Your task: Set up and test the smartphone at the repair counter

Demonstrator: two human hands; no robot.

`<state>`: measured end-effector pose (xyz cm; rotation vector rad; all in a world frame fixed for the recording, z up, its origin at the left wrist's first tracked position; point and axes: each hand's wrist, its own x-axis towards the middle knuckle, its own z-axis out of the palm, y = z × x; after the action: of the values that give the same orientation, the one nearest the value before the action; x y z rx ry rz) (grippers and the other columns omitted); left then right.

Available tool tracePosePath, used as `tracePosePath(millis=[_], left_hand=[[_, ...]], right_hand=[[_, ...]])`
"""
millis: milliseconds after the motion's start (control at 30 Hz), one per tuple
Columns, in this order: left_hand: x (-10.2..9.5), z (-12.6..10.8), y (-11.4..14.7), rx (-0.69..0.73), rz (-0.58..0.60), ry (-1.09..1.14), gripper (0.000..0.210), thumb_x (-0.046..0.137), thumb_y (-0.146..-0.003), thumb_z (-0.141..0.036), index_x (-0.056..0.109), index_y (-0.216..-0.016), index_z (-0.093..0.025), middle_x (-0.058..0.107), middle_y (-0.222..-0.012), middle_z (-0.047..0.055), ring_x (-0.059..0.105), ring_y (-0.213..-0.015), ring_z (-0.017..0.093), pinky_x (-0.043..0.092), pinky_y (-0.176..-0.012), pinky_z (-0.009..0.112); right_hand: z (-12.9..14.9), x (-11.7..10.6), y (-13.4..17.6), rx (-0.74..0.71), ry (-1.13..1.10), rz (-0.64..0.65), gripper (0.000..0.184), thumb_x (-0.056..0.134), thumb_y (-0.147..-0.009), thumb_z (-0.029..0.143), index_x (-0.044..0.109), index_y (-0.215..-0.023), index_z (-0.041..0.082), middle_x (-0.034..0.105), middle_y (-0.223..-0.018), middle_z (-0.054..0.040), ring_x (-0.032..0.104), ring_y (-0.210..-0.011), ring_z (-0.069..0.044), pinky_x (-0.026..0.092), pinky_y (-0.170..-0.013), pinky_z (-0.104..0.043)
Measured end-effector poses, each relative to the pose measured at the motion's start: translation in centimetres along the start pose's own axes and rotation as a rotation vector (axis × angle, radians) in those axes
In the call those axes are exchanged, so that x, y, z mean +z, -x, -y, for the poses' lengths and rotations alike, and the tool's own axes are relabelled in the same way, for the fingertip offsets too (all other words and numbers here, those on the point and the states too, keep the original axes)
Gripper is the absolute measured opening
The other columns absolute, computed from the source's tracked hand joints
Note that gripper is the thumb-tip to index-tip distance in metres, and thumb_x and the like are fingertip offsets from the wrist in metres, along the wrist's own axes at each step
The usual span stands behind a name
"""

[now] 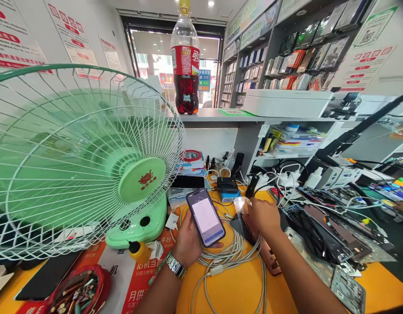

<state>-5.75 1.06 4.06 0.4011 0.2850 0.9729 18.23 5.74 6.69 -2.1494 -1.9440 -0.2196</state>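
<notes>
My left hand (188,240) is wrapped round a smartphone (206,218) in a dark case, its lit screen tilted up toward me. The screen shows a mostly white page; its text is too small to read. To the right, my right hand (262,216) has its fingers closed at a shiny, clear piece of plastic (242,204), which seems pinched at the fingertips. Under that hand lies a pinkish phone-like panel (270,257), partly hidden by the wrist. A coiled grey cable (217,270) rests on the yellow tabletop below the phone.
A large green fan (142,179) fills the left side. A red bowl (80,292) of small parts and a yellow bottle (138,251) stand near it. Phone parts and cables (319,231) crowd the right. A cola bottle (186,65) stands on the raised shelf (214,114).
</notes>
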Motion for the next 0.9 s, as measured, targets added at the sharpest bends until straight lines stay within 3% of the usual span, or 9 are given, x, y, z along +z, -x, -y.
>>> tracePosePath(millis=[100,167,233,333,500,767,900], left_hand=[[0.0,-0.3,-0.2,0.048,-0.015,0.084,0.059,0.035,-0.091,-0.057,0.055,-0.128,-0.016,0.061,-0.124,0.015,0.055,-0.114,0.034,0.047,-0.089,0.053],[-0.1,-0.5,-0.4,0.103,-0.041,0.15,0.056,0.037,-0.091,-0.057,0.058,-0.123,-0.017,0.064,-0.118,0.014,0.058,-0.111,0.033,0.044,-0.092,0.053],[-0.3,-0.5,-0.6,0.139,-0.062,0.18,0.055,0.038,-0.09,-0.058,0.06,-0.119,-0.016,0.066,-0.112,0.014,0.061,-0.106,0.033,0.043,-0.092,0.055],[-0.5,-0.4,-0.8,0.188,-0.088,0.196,0.056,0.04,-0.089,-0.058,0.061,-0.117,-0.014,0.067,-0.109,0.014,0.063,-0.1,0.032,0.044,-0.09,0.054],[-0.4,-0.2,-0.6,0.226,-0.104,0.231,0.053,0.043,-0.089,-0.055,0.062,-0.115,-0.013,0.067,-0.109,0.015,0.063,-0.1,0.033,0.043,-0.091,0.056],[-0.3,-0.1,-0.7,0.24,-0.137,0.225,0.054,0.042,-0.089,-0.056,0.062,-0.114,-0.013,0.068,-0.107,0.014,0.064,-0.095,0.031,0.045,-0.088,0.055],[-0.2,0.3,-1.1,0.27,-0.16,0.155,0.064,0.034,-0.088,-0.063,0.063,-0.112,-0.012,0.069,-0.102,0.013,0.066,-0.083,0.028,0.05,-0.077,0.045]], right_hand=[[1.1,-0.1,2.4,-0.028,-0.065,-0.017,0.027,0.044,-0.09,0.026,0.066,-0.1,0.012,0.07,-0.095,-0.0191,0.066,-0.086,-0.033,0.046,-0.076,-0.041],[2.0,-0.2,5.2,-0.099,-0.466,0.009,0.036,0.036,-0.095,0.035,0.062,-0.11,0.015,0.069,-0.103,-0.0155,0.066,-0.091,-0.028,0.048,-0.077,-0.035],[3.2,0.0,8.0,-0.18,-0.772,0.193,0.038,0.036,-0.095,0.044,0.063,-0.107,0.019,0.069,-0.104,-0.0114,0.065,-0.096,-0.026,0.049,-0.079,-0.031],[5.4,0.5,11.0,-0.174,-0.972,0.386,0.038,0.038,-0.094,0.049,0.065,-0.095,0.021,0.07,-0.089,-0.007,0.065,-0.088,-0.025,0.049,-0.072,-0.028],[8.4,1.4,11.9,-0.154,-1.11,0.484,0.041,0.036,-0.094,0.052,0.053,-0.075,0.021,0.059,-0.064,-0.0012,0.056,-0.061,-0.018,0.042,-0.058,-0.025],[9.6,1.9,11.1,-0.102,-1.176,0.501,0.043,0.038,-0.093,0.054,0.051,-0.07,0.02,0.056,-0.06,-0.0003,0.054,-0.059,-0.018,0.039,-0.057,-0.026],[9.5,2.8,10.8,-0.095,-1.205,0.534,0.044,0.04,-0.09,0.057,0.052,-0.069,0.02,0.056,-0.057,-0.0004,0.053,-0.056,-0.018,0.039,-0.055,-0.027]])
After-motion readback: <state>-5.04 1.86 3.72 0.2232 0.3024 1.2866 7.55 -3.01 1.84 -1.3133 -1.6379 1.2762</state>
